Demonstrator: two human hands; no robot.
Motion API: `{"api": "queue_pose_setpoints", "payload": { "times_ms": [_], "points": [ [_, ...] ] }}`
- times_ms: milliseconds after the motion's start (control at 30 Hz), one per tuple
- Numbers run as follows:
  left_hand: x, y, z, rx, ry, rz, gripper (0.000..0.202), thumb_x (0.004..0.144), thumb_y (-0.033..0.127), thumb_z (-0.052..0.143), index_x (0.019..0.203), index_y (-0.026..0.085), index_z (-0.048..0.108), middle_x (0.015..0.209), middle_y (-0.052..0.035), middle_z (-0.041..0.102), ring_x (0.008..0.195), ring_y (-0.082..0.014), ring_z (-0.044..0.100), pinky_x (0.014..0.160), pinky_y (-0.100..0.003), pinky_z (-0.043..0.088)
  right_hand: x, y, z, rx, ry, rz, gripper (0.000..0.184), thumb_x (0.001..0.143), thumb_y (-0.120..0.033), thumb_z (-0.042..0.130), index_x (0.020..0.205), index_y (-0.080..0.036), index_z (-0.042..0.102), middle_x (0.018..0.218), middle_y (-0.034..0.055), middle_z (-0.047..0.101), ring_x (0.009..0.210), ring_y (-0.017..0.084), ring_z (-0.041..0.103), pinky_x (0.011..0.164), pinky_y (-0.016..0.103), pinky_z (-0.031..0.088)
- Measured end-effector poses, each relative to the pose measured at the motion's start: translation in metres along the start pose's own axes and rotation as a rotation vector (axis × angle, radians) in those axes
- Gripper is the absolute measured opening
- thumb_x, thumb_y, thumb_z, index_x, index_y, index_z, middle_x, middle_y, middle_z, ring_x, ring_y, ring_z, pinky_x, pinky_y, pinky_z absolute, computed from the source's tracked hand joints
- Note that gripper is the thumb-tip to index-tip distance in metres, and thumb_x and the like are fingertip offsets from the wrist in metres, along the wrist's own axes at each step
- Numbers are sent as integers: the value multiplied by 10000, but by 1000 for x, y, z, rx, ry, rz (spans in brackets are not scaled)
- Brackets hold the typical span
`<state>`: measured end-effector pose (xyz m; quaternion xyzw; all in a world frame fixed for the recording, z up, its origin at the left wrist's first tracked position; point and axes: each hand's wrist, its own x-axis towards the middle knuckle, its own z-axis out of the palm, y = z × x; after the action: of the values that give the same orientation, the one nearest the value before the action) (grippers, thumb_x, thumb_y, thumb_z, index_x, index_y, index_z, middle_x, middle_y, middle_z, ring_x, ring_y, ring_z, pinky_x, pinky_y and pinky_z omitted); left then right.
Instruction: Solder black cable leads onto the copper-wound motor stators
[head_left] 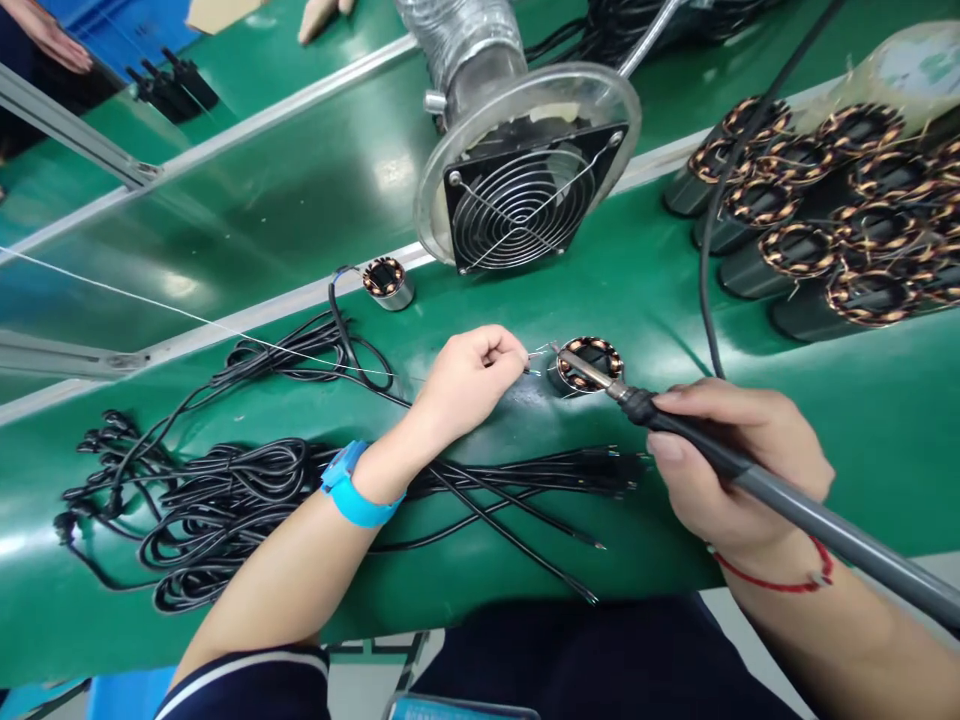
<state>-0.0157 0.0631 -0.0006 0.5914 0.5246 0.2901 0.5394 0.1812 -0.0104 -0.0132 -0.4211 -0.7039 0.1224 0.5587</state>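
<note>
My right hand (739, 460) is wrapped round the dark handle of a soldering iron (690, 435). Its metal tip reaches over the rim of a motor stator (589, 366) with copper windings, which stands upright on the green bench. Just left of that stator, my left hand (480, 375) pinches a power cord's thin stripped wire ends (534, 362) close to the iron's tip. Thin solder wire (225, 328) runs in from the left toward the left hand; whether the fingers hold it too is hidden. A blue band is on the left wrist.
A round fume extractor with a fan grille (517, 215) hangs above the bench. Several stators (802, 250) stand at the right behind a hanging cable (709, 270). Coiled black cords (225, 500) lie at the left. Another stator (388, 283) stands near the rail. A person's hand (56, 40) shows at upper left.
</note>
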Motion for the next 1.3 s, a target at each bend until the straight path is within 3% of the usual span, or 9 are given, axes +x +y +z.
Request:
{"api": "queue_pose_setpoints", "payload": {
  "times_ms": [467,867,1300],
  "points": [
    [0,4,2,43,45,-1,119,743,167,535,626,160,556,586,39,482,573,-79,412,545,-216,334,-4,0,0,-1,-91,40,244,820,-141,651,1056,-198,622,839,30,652,655,122,627,572,248,538],
    [0,4,2,43,42,6,114,748,159,534,638,159,563,586,37,487,571,-77,416,543,-213,335,-6,2,2,59,-29,110,282,783,-135,675,1057,-192,651,743,15,624,525,109,563,451,253,442],
    [-1,4,1,59,54,15,113,757,165,538,646,162,563,584,40,478,568,-79,412,541,-215,330,-6,4,1,36,-39,55,339,772,-134,683,1103,-189,638,771,22,635,564,124,588,486,271,471]
  ]
}}
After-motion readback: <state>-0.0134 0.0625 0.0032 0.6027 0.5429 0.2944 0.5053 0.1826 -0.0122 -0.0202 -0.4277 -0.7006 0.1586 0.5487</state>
